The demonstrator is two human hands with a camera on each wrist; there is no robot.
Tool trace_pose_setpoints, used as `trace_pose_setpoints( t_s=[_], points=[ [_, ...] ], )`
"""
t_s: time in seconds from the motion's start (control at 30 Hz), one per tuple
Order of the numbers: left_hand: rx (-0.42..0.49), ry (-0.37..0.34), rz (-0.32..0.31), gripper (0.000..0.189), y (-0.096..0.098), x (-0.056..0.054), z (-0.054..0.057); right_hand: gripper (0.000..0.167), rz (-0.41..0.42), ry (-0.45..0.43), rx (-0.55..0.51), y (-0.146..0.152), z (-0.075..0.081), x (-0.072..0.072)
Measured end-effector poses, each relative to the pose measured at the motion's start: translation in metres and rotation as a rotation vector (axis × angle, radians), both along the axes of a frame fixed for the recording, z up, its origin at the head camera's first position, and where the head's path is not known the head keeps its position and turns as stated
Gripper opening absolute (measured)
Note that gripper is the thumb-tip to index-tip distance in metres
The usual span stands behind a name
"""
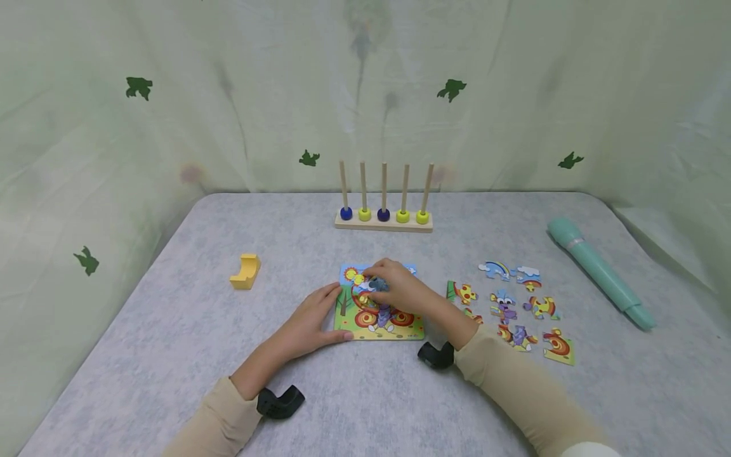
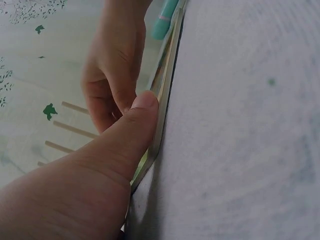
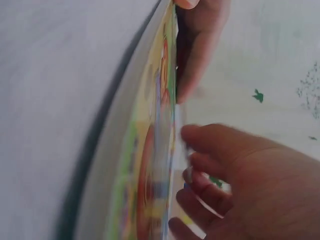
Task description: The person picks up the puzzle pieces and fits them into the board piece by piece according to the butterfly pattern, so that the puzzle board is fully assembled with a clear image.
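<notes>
A square picture puzzle board (image 1: 361, 334) with a sun, a tree and a butterfly-winged figure lies flat in the middle of the table. My left hand (image 1: 306, 322) rests at its near left corner, fingers along the left edge and thumb on the front edge; the left wrist view shows that thumb (image 2: 125, 130) against the rim. Over the upper middle of the board, my right hand (image 1: 404, 289) pinches a small grey-blue puzzle piece (image 1: 378, 284), partly hidden by the fingers. In the right wrist view, thumb and fingers of the right hand (image 3: 225, 165) hover close to the board's surface.
Several loose puzzle pieces (image 1: 503, 305) lie right of the board, some beside the right forearm. Behind stands a peg rack (image 1: 384, 225) with blue and yellow beads. A yellow curved block (image 1: 247, 271) lies at left, a teal microphone-shaped stick (image 1: 599, 273) at right.
</notes>
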State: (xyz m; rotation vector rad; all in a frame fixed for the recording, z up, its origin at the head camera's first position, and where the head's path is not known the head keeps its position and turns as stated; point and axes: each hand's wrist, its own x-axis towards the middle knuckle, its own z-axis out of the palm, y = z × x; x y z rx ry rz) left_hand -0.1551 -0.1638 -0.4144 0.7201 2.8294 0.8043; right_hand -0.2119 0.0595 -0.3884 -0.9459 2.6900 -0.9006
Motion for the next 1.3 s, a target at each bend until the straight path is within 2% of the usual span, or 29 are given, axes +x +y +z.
trace_pose_setpoints(
  t_s=[0.17,0.53,0.87,1.17,1.3],
  points=[
    [-0.004,-0.003,0.001,0.096,0.0,0.0,0.001,0.045,-0.038,0.026,0.087,-0.004,-0.007,-0.003],
    [-0.024,0.001,-0.017,0.095,-0.001,-0.002,0.002,0.044,-0.034,0.043,0.117,-0.003,-0.011,-0.008],
    [-0.077,0.026,-0.046,0.1,0.0,-0.011,0.009,0.045,-0.065,0.078,0.175,-0.01,-0.014,-0.013],
    [-0.112,-0.017,-0.053,0.105,-0.002,-0.02,0.01,0.044,-0.102,0.06,0.251,-0.016,-0.013,-0.015],
    [-0.117,-0.029,-0.044,0.105,-0.002,-0.021,0.009,0.05,-0.088,0.005,0.246,-0.014,-0.007,-0.016]
  ],
)
